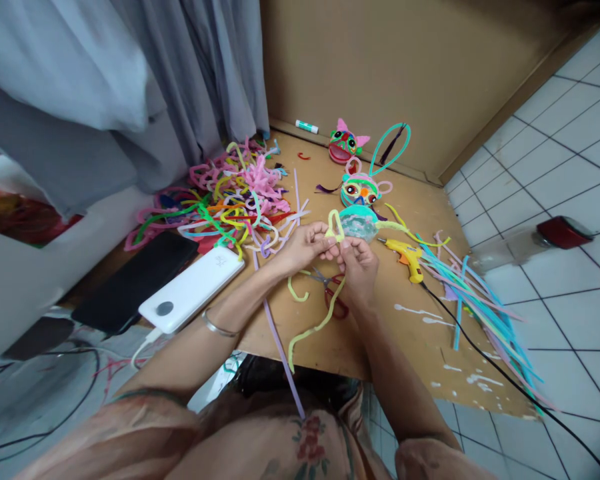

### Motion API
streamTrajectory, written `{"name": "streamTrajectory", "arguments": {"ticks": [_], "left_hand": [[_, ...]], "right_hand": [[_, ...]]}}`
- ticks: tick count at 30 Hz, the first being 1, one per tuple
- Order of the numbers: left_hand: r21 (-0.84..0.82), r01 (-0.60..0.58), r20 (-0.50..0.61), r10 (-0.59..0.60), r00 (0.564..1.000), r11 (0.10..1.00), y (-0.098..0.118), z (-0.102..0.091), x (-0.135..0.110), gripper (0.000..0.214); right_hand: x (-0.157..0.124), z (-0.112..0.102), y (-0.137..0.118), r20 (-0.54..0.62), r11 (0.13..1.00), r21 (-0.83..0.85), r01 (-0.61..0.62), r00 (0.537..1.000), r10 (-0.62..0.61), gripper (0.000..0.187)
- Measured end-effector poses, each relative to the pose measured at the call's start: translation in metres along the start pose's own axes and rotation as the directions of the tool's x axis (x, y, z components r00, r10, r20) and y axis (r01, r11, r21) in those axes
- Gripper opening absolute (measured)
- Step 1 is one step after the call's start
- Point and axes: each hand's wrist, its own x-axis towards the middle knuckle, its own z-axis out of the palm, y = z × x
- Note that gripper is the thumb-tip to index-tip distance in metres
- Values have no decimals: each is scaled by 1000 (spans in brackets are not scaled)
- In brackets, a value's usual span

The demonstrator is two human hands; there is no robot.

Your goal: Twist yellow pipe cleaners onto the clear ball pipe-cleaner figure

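Your hands are close together, near the middle of the counter (395, 360), both clamped on one fuzzy yellow stem (334, 213). Left hand (305, 248): thumb and fingers pinching the stem's left side. Right hand (360, 267): pinching its right side, fingers curled. The stem is bent into a narrow upright loop, sticking up between your fingertips.

A long yellow tail (321, 327) drops from under your right hand and curves toward the near edge; can't tell if it's the same piece, the join is hidden. Scissors (325, 282) with red handles lie right below your hands, partly covered. Short yellow hook (296, 295) just left of them. Lilac stem (275, 320) runs under your left forearm and past the near edge.

Just beyond your hands: turquoise dish-like piece (359, 225), then two animal-face figures, one with pink round ears (363, 190), one with pink pointed ears (342, 152).

On your right: yellow glue gun (409, 257), nozzle toward your hands, black cord (480, 350) running off lower right across a bundle of straight stems (485, 313). On your left: tangled pile of coloured stems (240, 193), white power bank (193, 290) with a cable plugged in.
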Motion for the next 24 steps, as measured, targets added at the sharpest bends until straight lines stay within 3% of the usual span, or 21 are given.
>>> {"name": "streamTrajectory", "arguments": {"ticks": [12, 24], "left_hand": [[28, 5, 14, -6, 1000, 1000, 7, 2, -2, 45], [66, 18, -6, -17, 1000, 998, 3, 2, -2, 45]], "right_hand": [[4, -5, 3, 100, 999, -40, 38, 994, -34, 16], [3, -7, -2, 2, 968, -233, 89, 996, -91, 14]]}}
